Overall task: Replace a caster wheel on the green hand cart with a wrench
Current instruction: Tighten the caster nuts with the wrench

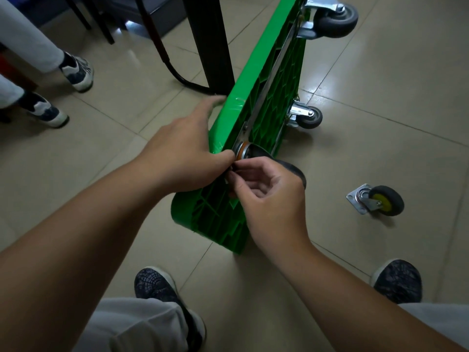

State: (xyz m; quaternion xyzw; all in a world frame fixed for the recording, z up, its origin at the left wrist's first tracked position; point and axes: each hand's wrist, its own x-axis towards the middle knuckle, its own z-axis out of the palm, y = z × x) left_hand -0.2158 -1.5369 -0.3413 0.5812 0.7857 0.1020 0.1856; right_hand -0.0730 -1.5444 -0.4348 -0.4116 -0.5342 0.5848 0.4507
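Left hand (pixel 182 148) flat, bracing green cart (pixel 229 118); right hand (pixel 269 194) pinches fastener (pixel 232 170) at caster (pixel 245 149) (start threads square, finger-tight first).

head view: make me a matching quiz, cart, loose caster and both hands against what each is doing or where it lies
1 cart
2 loose caster
3 left hand
4 right hand

a lies on the floor, apart from the cart
b pinches a small part
c tipped on its side
d rests on the cart's rim

Pairs: 1-c, 2-a, 3-d, 4-b
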